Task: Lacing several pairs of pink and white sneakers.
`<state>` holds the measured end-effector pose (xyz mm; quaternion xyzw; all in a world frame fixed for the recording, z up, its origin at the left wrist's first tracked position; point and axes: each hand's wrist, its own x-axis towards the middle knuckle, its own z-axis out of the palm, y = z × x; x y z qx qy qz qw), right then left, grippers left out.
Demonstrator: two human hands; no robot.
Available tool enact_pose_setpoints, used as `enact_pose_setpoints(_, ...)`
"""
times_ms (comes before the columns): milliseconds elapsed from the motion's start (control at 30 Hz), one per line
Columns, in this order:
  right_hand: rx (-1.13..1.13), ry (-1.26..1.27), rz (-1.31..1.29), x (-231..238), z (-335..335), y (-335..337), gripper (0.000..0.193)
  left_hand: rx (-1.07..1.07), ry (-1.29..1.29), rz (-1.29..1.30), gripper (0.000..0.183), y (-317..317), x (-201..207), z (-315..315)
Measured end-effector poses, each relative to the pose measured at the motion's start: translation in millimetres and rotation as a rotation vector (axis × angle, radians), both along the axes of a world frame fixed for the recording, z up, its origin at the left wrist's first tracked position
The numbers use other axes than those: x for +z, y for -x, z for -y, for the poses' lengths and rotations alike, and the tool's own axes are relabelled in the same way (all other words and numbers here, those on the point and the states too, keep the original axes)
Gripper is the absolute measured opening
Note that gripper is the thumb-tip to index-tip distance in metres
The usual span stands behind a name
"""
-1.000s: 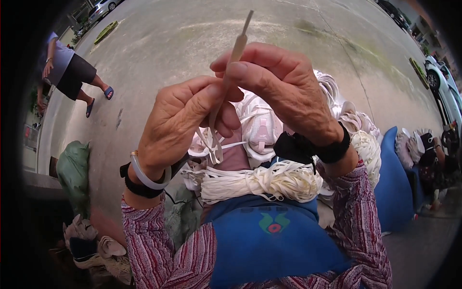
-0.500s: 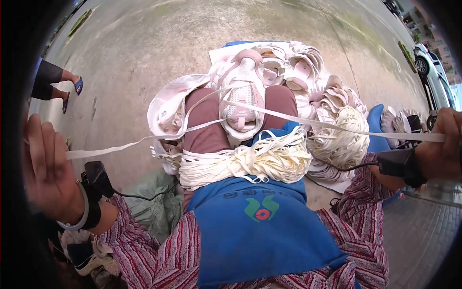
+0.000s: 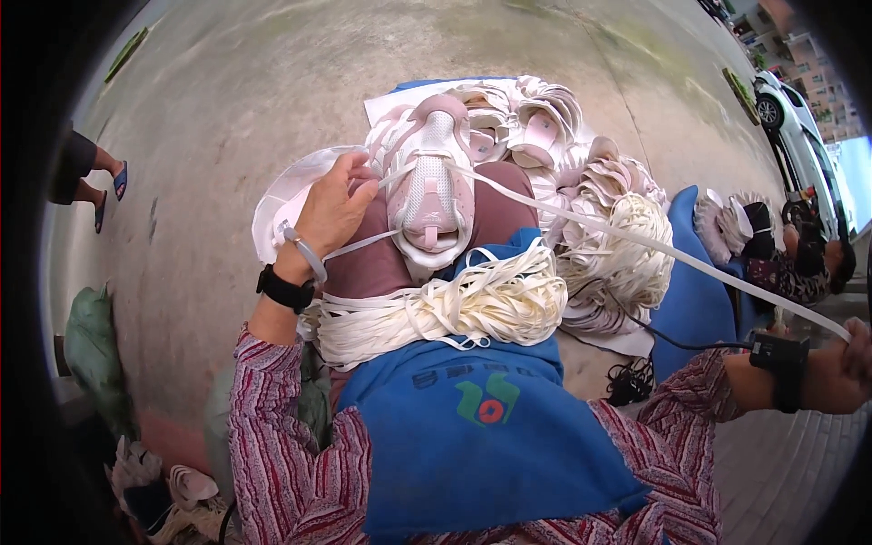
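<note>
A pink and white sneaker upper (image 3: 431, 204) rests between my knees with its toe end toward me, a flat white shoelace (image 3: 590, 222) running out of it. Beside its left edge is my left hand (image 3: 334, 207); thumb and index finger are apart, close to a strand of the lace, and no firm grip shows. Far out at the right rim, my right hand (image 3: 849, 368) is closed on the other end, which stretches taut from the upper. On my lap lies a thick bundle of cream laces (image 3: 445, 304), over a blue apron (image 3: 490, 454).
Stacked pink and white shoe pieces (image 3: 545, 123) lie beyond my knees, with another lace bundle (image 3: 640, 245) at right. A blue plastic seat (image 3: 686, 291) stands beside it. A green sack (image 3: 95, 354) is at left. People are near both side rims; a white car (image 3: 804, 136) is parked far right.
My left hand has come in from the far left rim to beside the upper and no longer pulls its strand outward. My right hand has moved lower and further out with the lace.
</note>
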<state>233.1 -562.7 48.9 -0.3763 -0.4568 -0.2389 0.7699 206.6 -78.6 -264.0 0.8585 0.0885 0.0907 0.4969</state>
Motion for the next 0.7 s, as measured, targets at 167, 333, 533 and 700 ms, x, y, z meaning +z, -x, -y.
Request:
enact_pose_setpoints(167, -0.08, 0.45, -0.459, -99, -100, -37, 0.029, -0.078, -0.114, -0.115, 0.032, -14, 17, 35)
enact_pose_setpoints(333, -0.069, 1.077, -0.688, -201, -197, -66, 0.039, -0.129, 0.101, -0.274, 0.02, 16, 19, 46)
enact_pose_setpoints(533, -0.168, 1.267, -0.456, -262, -235, -72, 0.034, -0.237, 0.365, -0.361, 0.021, 46, 27, 65)
enact_pose_setpoints(700, -0.135, 1.288, -0.598, -248, -201, -88, 0.035, -0.198, 0.408, -0.388, 0.022, 65, 38, 26)
